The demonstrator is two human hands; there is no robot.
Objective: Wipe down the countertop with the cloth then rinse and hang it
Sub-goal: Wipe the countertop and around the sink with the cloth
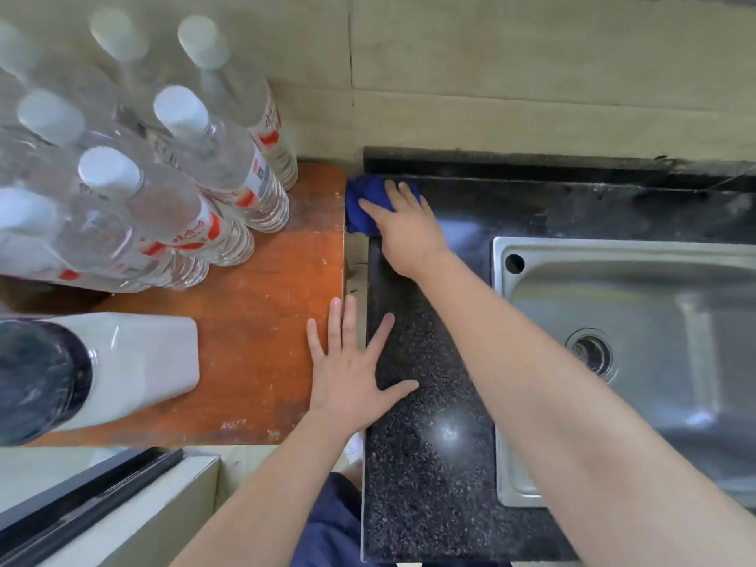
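Blue cloth (362,206): bunched at upper centre of frame, in far left corner of the dark granite worktop (429,464). Right hand (403,227) pressed flat on it. Left hand (352,372) spread, empty, lower. Unwiped strip ran toward bottom of frame.

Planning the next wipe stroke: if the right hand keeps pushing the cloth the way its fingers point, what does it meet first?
Probably the backsplash in the corner: the right hand presses the cloth almost against it already.

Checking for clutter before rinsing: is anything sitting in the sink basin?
No, the steel sink basin shows only its drain.
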